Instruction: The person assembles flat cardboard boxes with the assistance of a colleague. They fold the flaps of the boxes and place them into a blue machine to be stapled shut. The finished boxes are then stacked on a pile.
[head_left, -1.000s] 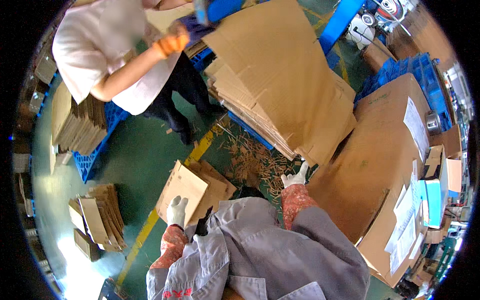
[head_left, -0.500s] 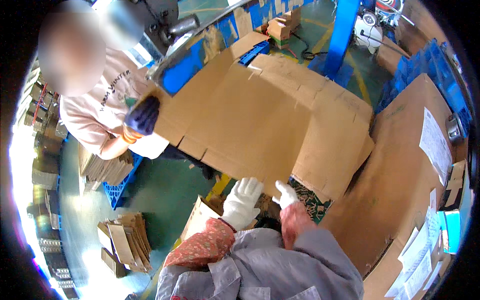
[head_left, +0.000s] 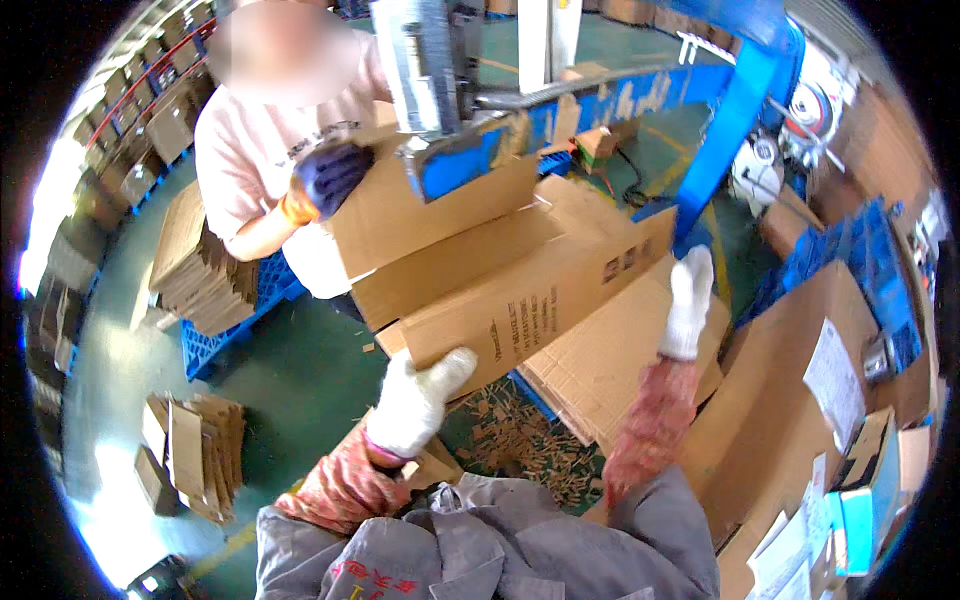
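A large brown cardboard box [head_left: 530, 320] lies part folded before me, its near panel standing up with dark print on it. My left hand [head_left: 415, 400], in a white glove, grips the near left corner of that panel, with the thumb lying over the cardboard. At the panel's right end my right hand [head_left: 688, 305], also gloved in white, points upward with its fingers stretched out. Whether its palm touches the panel's end is hard to see. Across from me a co-worker's dark-gloved hand [head_left: 335, 180] holds the box's far left panel.
Flat cardboard sheets [head_left: 600, 350] lie under the box. Cardboard scraps [head_left: 520, 440] litter the floor by my feet. A blue machine arm [head_left: 590, 110] crosses behind the box to a blue post [head_left: 725, 150]. A large cardboard surface with papers [head_left: 835, 380] stands at right; cardboard stacks [head_left: 195, 450] stand at left.
The flat cardboard has been folded up, and its near panel now stands. My left hand has closed on its corner; my right hand has moved right and away from me. The view has shifted.
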